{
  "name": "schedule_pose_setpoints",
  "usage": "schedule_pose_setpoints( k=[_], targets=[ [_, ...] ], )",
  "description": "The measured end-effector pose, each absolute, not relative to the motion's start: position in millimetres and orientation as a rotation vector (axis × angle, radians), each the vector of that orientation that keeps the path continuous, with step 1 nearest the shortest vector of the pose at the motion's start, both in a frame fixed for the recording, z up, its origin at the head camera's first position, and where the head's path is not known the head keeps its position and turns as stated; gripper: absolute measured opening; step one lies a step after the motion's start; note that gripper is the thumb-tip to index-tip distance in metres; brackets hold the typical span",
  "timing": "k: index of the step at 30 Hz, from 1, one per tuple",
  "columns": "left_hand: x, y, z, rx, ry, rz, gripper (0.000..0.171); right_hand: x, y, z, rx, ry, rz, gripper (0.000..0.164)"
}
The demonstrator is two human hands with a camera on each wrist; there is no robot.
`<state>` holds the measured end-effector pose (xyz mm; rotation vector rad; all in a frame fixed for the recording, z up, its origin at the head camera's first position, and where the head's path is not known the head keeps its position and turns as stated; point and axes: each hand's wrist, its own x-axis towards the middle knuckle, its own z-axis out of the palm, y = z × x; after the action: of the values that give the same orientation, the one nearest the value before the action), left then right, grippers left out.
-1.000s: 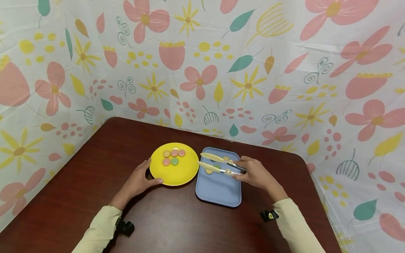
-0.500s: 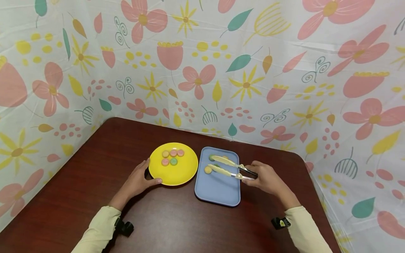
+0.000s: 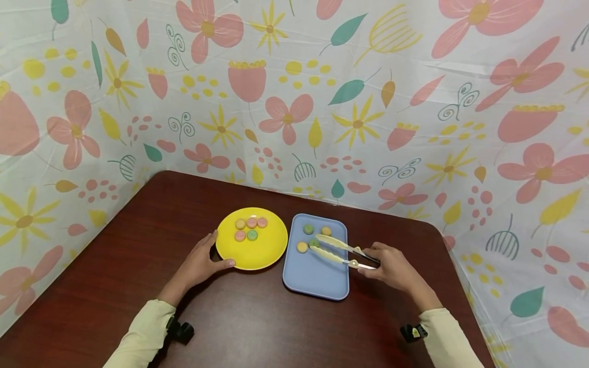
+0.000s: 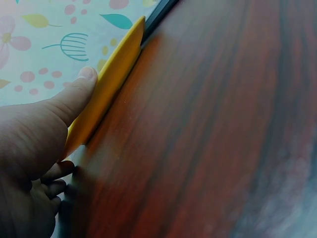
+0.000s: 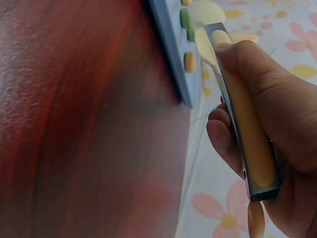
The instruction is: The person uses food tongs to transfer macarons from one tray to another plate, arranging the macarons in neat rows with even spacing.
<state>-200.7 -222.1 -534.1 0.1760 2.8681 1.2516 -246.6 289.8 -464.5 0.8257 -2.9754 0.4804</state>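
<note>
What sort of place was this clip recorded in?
Likely a staged indoor recording corner: floral sheeting hangs behind and beside a dark table, and black devices are strapped at both wrists.

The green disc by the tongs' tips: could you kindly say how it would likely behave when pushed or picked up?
The green disc is probably light, being small beside the tongs. Lying flat on the blue tray, it would likely slide rather than roll if pushed. Its round outline could let it roll if dropped on edge.
</note>
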Motion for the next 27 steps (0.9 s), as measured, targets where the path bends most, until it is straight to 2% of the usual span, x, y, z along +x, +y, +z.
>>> schedule_pose_setpoints(
  k=[17,27],
  targets=[
    [-199.7,-221.9,-533.3,0.173,2.863,1.263,0.116,-247.1,291.7,-476.0,0.779,-3.02,0.528,0.054],
    [-199.8,-221.5,-535.1,0.165,2.869,1.262,0.117,-246.3,289.5,-477.0,0.78,-3.04,0.527,0.051]
  ],
)
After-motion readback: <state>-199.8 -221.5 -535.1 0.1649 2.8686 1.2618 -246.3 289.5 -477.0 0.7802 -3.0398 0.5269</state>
